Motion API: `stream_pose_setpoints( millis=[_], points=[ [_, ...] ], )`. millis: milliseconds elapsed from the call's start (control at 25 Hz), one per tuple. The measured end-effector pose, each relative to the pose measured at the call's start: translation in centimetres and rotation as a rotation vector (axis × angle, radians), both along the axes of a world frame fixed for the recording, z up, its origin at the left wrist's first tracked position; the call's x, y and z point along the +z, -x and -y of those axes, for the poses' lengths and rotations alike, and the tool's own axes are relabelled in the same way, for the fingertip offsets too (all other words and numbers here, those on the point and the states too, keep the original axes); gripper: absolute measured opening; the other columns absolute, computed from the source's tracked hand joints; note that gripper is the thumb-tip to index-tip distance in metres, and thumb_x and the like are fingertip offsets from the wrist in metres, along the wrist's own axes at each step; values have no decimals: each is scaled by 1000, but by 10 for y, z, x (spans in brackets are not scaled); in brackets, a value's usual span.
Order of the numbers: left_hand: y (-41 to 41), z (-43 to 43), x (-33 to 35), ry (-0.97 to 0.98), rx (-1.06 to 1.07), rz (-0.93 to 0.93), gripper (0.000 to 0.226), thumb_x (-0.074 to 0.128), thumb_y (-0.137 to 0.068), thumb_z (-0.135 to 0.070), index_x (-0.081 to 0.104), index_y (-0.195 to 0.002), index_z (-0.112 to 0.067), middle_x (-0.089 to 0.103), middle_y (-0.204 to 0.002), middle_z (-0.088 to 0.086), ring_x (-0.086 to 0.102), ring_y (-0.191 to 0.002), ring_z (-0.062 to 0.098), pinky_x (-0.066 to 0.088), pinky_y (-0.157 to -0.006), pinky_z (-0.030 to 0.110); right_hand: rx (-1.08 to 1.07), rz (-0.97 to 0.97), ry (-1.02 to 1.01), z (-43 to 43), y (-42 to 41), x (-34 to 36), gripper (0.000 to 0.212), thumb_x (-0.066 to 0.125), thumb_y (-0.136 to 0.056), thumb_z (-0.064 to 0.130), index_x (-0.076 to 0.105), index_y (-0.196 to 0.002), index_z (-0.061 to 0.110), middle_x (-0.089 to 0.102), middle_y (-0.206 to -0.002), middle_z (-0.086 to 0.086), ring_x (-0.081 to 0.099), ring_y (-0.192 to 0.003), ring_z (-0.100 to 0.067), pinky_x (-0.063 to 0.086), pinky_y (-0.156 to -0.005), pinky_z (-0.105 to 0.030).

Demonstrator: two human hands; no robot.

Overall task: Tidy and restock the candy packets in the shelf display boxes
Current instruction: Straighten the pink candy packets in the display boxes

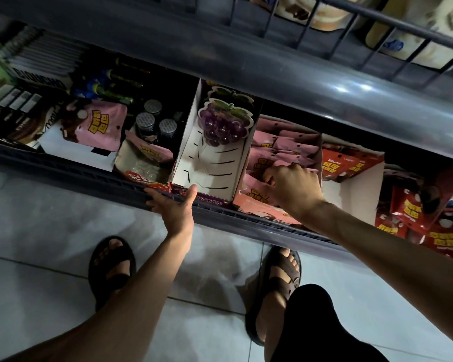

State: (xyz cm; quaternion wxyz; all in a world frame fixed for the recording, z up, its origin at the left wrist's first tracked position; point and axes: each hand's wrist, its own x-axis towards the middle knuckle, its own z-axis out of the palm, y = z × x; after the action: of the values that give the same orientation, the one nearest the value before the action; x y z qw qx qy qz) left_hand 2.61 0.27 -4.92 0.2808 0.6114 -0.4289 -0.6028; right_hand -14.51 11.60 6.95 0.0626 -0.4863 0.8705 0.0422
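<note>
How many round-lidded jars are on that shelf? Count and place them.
3 jars: one at the back, one front-left, one front-right, all left of the white display box. Others may hide in the dark.

The fingertips of the right hand (293, 186) hide among the pink packets (270, 150). The red packets (439, 239) run off the right edge, their words too blurry to read.

Head camera looks steeply down — shelf edge (94, 168) near, floor (37, 231) below.
</note>
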Motion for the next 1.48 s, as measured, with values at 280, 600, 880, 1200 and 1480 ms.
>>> stream_pose_setpoints(
  millis=[280, 600, 880, 1200, 1480],
  points=[
    [-3, 0, 3, 1, -12, 1, 116, 74, -80, -37, -14, -152, -19, -16, -157, 22, -17, -146, 30, 4, -118, 48, 210, 40, 147, 34, -24, 32, 20, 53, -95, 36, 64, -111, 31, 71, -105, -1, 67, -91, -24, 53, -83, -41],
    [-2, 2, -3, -3, 4, -23, 119, 76, -76, -40, -12, -152, -17, -15, -157, 25, -12, -146, 35, 6, -117, 48, 675, 218, 21, 169, -80, 3, 29, 48, -97, 25, 61, -123, 28, 53, -133, -5, 53, -122, -23, 49, -91, -37],
    [1, 1, -8, 9, -3, -18, 120, 75, -75, -45, -13, -152, -17, -15, -157, 25, -11, -146, 36, 12, -117, 47, 574, 158, 22, 196, -88, -20, 29, 50, -89, 23, 68, -112, 26, 65, -107, -12, 63, -100, -30, 46, -77, -29],
    [-1, 2, -5, 17, -6, 31, 123, 76, -72, -48, -12, -152, -18, -13, -158, 22, -11, -147, 34, 8, -118, 55, 356, 248, 746, 68, -56, 48, 23, 67, -84, 6, 76, -101, 20, 74, -101, 7, 68, -89, -1, 53, -80, -20],
    [15, -20, 10, 99, 50, 31, 119, 80, -75, -36, -8, -154, -19, 1, -161, 12, 3, -149, 27, 14, -120, 46, 25, 370, 634, -73, 12, 87, 30, 73, -80, 1, 73, -100, 22, 69, -97, 18, 65, -89, 12, 48, -82, -6]
  ],
)
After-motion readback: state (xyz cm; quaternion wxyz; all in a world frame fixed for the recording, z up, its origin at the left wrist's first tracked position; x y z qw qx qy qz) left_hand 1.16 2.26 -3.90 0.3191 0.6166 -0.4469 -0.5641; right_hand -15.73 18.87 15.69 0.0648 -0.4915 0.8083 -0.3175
